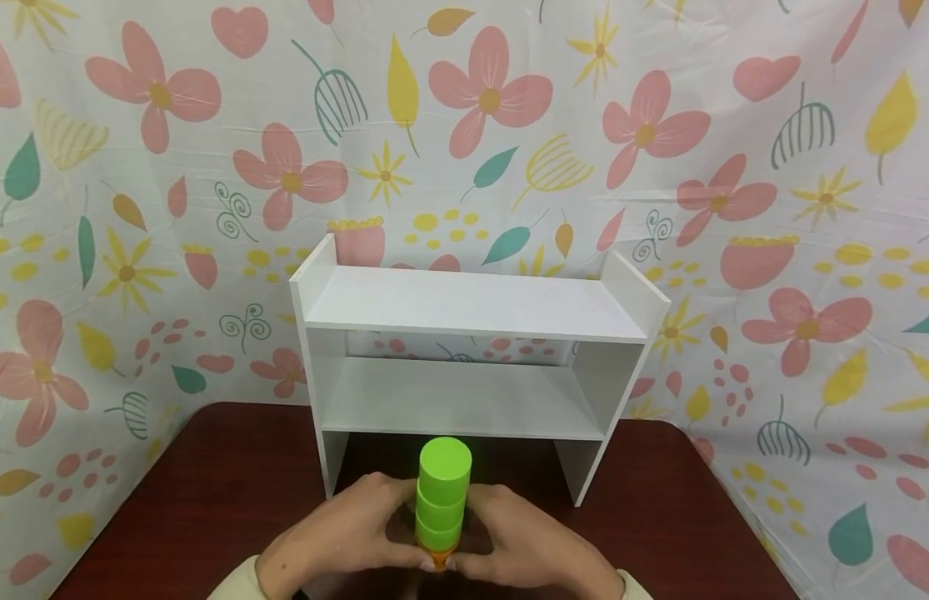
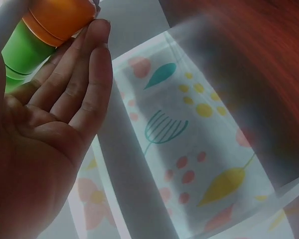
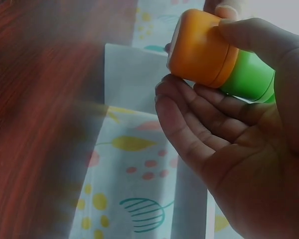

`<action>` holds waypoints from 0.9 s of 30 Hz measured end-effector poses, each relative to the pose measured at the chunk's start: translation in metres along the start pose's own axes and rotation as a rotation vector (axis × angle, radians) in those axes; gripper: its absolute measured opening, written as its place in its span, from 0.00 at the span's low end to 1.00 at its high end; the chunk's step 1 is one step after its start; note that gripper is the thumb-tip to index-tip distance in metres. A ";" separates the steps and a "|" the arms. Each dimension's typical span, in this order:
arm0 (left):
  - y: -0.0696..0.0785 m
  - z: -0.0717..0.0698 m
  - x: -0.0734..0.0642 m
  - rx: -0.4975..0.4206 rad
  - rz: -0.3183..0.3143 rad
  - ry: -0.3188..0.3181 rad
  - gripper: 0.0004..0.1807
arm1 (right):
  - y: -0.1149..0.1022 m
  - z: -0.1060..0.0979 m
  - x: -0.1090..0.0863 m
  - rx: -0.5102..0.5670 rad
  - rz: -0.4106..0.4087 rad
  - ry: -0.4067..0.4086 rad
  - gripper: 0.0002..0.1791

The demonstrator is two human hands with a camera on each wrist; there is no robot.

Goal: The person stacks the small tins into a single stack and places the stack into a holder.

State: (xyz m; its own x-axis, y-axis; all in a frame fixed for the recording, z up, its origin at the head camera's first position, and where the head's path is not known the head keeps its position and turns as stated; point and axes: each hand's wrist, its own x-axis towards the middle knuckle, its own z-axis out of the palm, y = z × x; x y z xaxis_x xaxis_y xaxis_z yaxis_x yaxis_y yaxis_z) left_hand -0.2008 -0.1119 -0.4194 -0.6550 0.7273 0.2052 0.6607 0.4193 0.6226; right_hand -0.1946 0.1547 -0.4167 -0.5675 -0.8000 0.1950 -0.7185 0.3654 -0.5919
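Note:
Between my two hands stands a stack of cylinders, green (image 1: 443, 492) on top in several tiers with an orange base (image 1: 438, 557). My left hand (image 1: 344, 525) holds it from the left, its thumb at the orange base and its fingers behind. From the right, my right hand (image 1: 527, 537) holds the same stack, thumb on the near side of the base. Seen from below in the right wrist view, the orange part (image 3: 204, 47) is rounded, with a pale underside, and joins the green part (image 3: 249, 74). The left wrist view shows the orange part (image 2: 65, 20) beside the fingertips.
A white two-tier shelf (image 1: 464, 398) stands just beyond my hands on a dark red-brown table (image 1: 232, 467). Its side panels rise above the top board. Behind and at both sides hangs a white cloth (image 1: 554, 192) printed with flowers and leaves.

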 end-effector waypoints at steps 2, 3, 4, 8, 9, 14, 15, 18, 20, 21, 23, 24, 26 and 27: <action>0.001 -0.001 0.000 0.005 -0.002 0.001 0.32 | -0.001 -0.002 0.000 -0.003 -0.004 -0.002 0.24; 0.002 -0.002 0.001 0.010 -0.003 0.002 0.32 | -0.002 -0.002 0.001 -0.004 -0.003 -0.003 0.24; 0.002 -0.002 0.001 0.012 -0.004 0.003 0.32 | -0.002 -0.003 0.001 -0.008 -0.002 -0.003 0.24; 0.005 -0.005 0.002 0.029 0.003 0.006 0.32 | -0.004 -0.006 0.001 -0.016 0.000 -0.003 0.24; 0.005 -0.006 0.002 0.032 0.006 0.007 0.32 | -0.004 -0.006 0.001 -0.015 0.002 -0.001 0.24; 0.008 -0.011 0.004 0.045 0.018 0.013 0.32 | -0.008 -0.012 0.002 -0.023 0.001 0.009 0.24; 0.009 -0.012 0.005 0.046 0.019 0.013 0.32 | -0.009 -0.013 0.003 -0.025 -0.001 0.011 0.24; 0.011 -0.015 0.005 0.044 0.020 0.013 0.31 | -0.011 -0.016 0.004 -0.045 -0.010 0.022 0.24; 0.011 -0.016 0.006 0.042 0.021 0.011 0.31 | -0.012 -0.017 0.004 -0.051 -0.020 0.030 0.24; 0.012 -0.017 0.006 0.037 0.022 0.010 0.31 | -0.012 -0.018 0.004 -0.054 -0.025 0.035 0.24; 0.013 -0.019 0.007 0.031 0.021 0.006 0.32 | -0.013 -0.020 0.004 -0.055 -0.033 0.042 0.25; 0.014 -0.019 0.008 0.025 0.020 0.003 0.32 | -0.013 -0.021 0.004 -0.052 -0.036 0.043 0.25; 0.015 -0.022 0.009 0.021 0.018 0.000 0.32 | -0.015 -0.023 0.005 -0.042 -0.032 0.044 0.26; 0.016 -0.023 0.009 0.022 0.019 -0.001 0.32 | -0.015 -0.024 0.005 -0.032 -0.026 0.042 0.26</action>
State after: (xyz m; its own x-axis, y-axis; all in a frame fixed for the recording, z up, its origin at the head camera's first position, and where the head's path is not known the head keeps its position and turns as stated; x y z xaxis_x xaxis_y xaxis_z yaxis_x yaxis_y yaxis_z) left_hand -0.2045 -0.1109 -0.3904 -0.6418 0.7359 0.2157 0.6809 0.4175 0.6017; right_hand -0.1956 0.1566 -0.3882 -0.5639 -0.7893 0.2430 -0.7456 0.3601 -0.5607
